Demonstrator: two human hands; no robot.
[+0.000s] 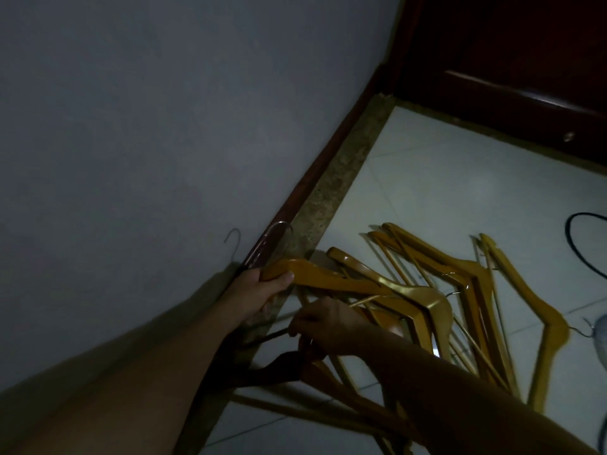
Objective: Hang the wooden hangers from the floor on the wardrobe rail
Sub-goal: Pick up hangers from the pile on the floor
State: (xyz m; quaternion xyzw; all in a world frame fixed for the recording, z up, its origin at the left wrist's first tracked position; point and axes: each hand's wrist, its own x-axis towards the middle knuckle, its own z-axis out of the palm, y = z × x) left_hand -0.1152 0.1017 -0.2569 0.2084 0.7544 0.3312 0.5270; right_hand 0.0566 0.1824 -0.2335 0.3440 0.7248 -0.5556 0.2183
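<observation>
1. Nearest, a dark hanger [279,362] lies low at the left, beside the skirting, partly under the arms.
2. The right hand [323,326] reaches into the pile of wooden hangers [476,290]; its fingers look pinched on a thin rod, though the dim light leaves that unsure.
3. The left hand [259,287] is clamped round the end of one wooden hanger [328,277], thumb on top.
4. The pile spreads right across the pale tiled floor [427,178].
5. Metal hooks [282,231] show by the grey wall [147,126].
6. Farthest, dark wooden furniture [509,60] stands at the top right.
</observation>
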